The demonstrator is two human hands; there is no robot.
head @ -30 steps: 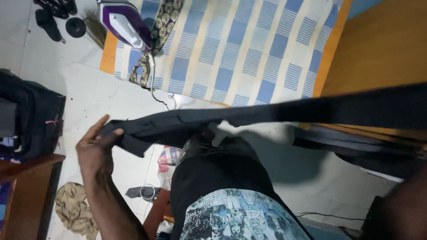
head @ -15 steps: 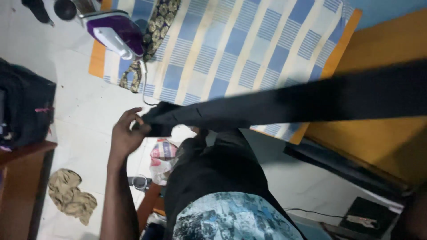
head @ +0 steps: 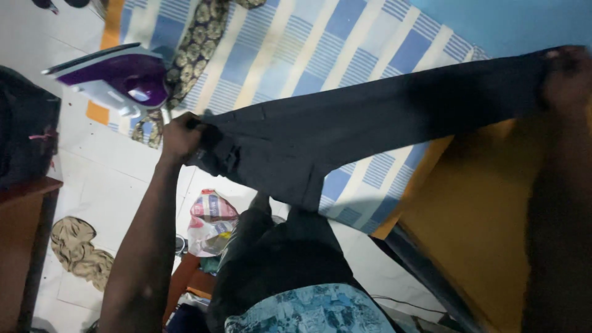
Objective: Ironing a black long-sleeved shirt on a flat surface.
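- The dark trousers (head: 345,132), earlier a narrow band, now hang opened out above the striped blue cloth (head: 296,43).
- Left hand (head: 180,137) clenches the waistband; right hand (head: 564,77) grips the far leg end.
- The purple iron (head: 117,80) sits left.

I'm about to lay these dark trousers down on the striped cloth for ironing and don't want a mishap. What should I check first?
1. Left hand grips the waistband end of the dark trousers: ok.
2. Right hand holds the leg end: ok, though blurred.
3. Trousers stretched flat, no twist: cannot tell.
4. Purple iron clear of the landing spot: ok, it stands at the cloth's left edge.
5. Striped cloth free of clutter: not ok, a patterned fabric lies across it.
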